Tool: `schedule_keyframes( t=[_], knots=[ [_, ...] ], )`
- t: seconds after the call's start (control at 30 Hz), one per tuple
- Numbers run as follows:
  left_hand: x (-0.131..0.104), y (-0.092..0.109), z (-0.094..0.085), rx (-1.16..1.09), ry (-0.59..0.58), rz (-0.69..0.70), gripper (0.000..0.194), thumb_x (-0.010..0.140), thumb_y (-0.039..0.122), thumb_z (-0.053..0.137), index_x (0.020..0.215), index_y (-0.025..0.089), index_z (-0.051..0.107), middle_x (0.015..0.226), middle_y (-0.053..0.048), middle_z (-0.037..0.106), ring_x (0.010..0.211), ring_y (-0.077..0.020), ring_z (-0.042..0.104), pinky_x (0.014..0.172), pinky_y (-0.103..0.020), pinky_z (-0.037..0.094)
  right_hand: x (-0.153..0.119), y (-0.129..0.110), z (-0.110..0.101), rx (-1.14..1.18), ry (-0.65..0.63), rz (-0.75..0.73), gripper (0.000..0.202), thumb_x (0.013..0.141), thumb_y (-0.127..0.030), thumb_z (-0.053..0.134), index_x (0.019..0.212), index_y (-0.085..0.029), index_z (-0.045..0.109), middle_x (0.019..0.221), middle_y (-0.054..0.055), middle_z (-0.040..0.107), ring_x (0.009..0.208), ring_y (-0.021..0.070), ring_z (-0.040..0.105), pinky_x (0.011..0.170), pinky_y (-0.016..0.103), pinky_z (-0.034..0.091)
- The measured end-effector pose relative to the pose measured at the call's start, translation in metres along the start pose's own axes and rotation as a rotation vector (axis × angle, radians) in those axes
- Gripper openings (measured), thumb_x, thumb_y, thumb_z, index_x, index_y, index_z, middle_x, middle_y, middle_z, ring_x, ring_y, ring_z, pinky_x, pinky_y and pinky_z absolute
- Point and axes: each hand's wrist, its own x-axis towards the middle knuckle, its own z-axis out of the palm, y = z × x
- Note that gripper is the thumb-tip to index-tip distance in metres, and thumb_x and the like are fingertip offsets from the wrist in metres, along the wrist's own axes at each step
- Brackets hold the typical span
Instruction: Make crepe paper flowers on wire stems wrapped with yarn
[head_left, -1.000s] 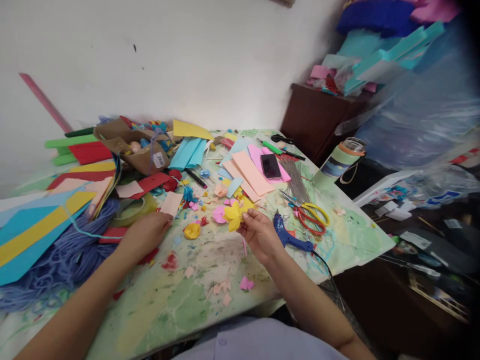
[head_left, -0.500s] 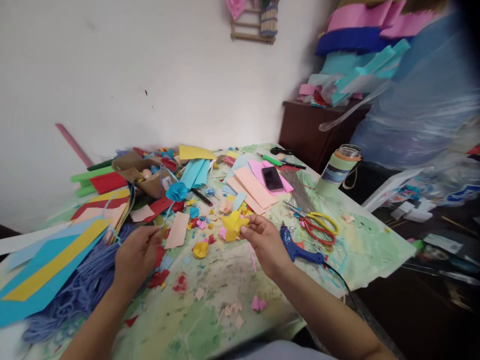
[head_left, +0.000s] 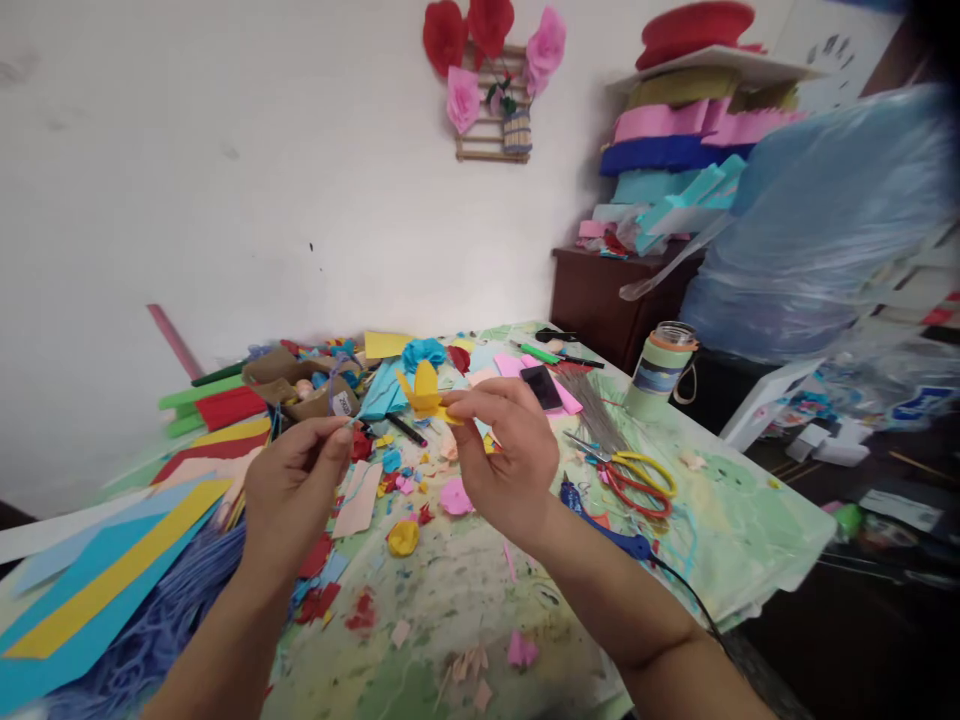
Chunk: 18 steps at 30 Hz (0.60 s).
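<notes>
The yellow paper flower (head_left: 425,393) is raised above the table (head_left: 405,672), its edge pinched between thumb and fingers of the right hand (head_left: 514,458). At its eight o'clock, the left hand (head_left: 292,495) pinches something thin — too fine to make out. A blue paper flower (head_left: 423,353) shows at twelve, the phone (head_left: 540,388) at three, scissors (head_left: 613,460) and glue gun (head_left: 632,545) toward four — a yellow rosette (head_left: 403,538) at six.

The mottled green table (head_left: 750,540) bears scissors (head_left: 611,462), a glue gun (head_left: 628,542), blue yarn (head_left: 165,625) and paper scraps (head_left: 469,664)
</notes>
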Motion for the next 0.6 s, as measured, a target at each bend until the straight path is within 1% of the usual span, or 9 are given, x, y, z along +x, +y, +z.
schedule_keyframes(
  t=[0.1,0.17,0.23,0.3,0.37,0.47,0.53,0.6],
  knots=[
    [0.004,0.015,0.003,-0.056,-0.015,-0.029,0.020,0.084,0.039,0.060,0.089,0.022,0.068,0.054,0.004,0.050,0.049,-0.0109,0.044,0.047,-0.022,0.033,0.009,0.003,0.003,-0.036,0.070,-0.004,0.015,0.087,-0.012,0.056,0.087,-0.025,0.063,0.084,0.000,0.072,0.081,0.0151,0.061,0.077,0.033,0.050],
    [0.008,0.020,0.005,-0.210,-0.019,-0.067,0.018,0.083,0.038,0.063,0.088,0.022,0.069,0.053,0.004,0.049,0.047,-0.0097,0.042,0.046,-0.022,0.032,0.013,0.005,0.003,-0.044,0.132,-0.007,0.014,0.085,-0.012,0.059,0.087,-0.025,0.065,0.081,-0.001,0.070,0.080,0.0149,0.061,0.076,0.032,0.049],
    [0.012,0.023,0.005,-0.424,-0.010,-0.122,0.015,0.079,0.035,0.068,0.086,0.022,0.069,0.055,0.004,0.052,0.045,-0.0073,0.040,0.044,-0.020,0.031,0.015,0.008,0.002,-0.054,0.164,0.007,0.014,0.084,-0.012,0.061,0.088,-0.024,0.066,0.079,0.000,0.069,0.079,0.0147,0.061,0.074,0.031,0.049],
    [0.017,0.022,0.001,-0.607,0.023,-0.201,0.016,0.071,0.031,0.075,0.081,0.020,0.069,0.057,0.004,0.055,0.043,-0.0045,0.038,0.041,-0.017,0.030,0.016,0.013,-0.001,-0.051,0.182,0.053,0.013,0.084,-0.012,0.062,0.088,-0.024,0.067,0.080,0.001,0.068,0.079,0.0152,0.061,0.073,0.030,0.050],
    [0.022,0.019,-0.006,-0.712,0.050,-0.282,0.021,0.063,0.028,0.081,0.077,0.018,0.069,0.060,0.003,0.057,0.042,-0.0021,0.036,0.038,-0.013,0.029,0.017,0.020,-0.008,-0.020,0.238,0.133,0.010,0.084,-0.015,0.062,0.088,-0.024,0.067,0.081,0.001,0.068,0.080,0.0161,0.062,0.074,0.031,0.051],
    [0.029,0.008,-0.019,-0.759,0.011,-0.324,0.030,0.059,0.024,0.082,0.086,0.018,0.071,0.066,0.002,0.062,0.042,-0.0003,0.037,0.039,-0.010,0.033,0.017,0.032,-0.018,0.056,0.318,0.280,0.004,0.082,-0.020,0.066,0.085,-0.023,0.068,0.081,0.002,0.067,0.080,0.0169,0.063,0.076,0.034,0.052],
    [0.033,0.000,-0.026,-0.737,0.000,-0.331,0.028,0.060,0.023,0.081,0.086,0.018,0.070,0.066,0.001,0.064,0.041,-0.0003,0.037,0.039,-0.010,0.034,0.017,0.038,-0.022,0.088,0.316,0.343,0.003,0.080,-0.021,0.068,0.083,-0.022,0.068,0.080,0.002,0.066,0.080,0.0168,0.063,0.078,0.034,0.052],
    [0.036,-0.004,-0.030,-0.702,0.007,-0.333,0.026,0.060,0.024,0.081,0.082,0.019,0.069,0.065,0.001,0.065,0.041,-0.0013,0.038,0.038,-0.011,0.035,0.017,0.041,-0.022,0.095,0.300,0.358,0.003,0.080,-0.022,0.069,0.083,-0.022,0.067,0.080,0.001,0.066,0.080,0.0166,0.063,0.079,0.035,0.051]
  ],
)
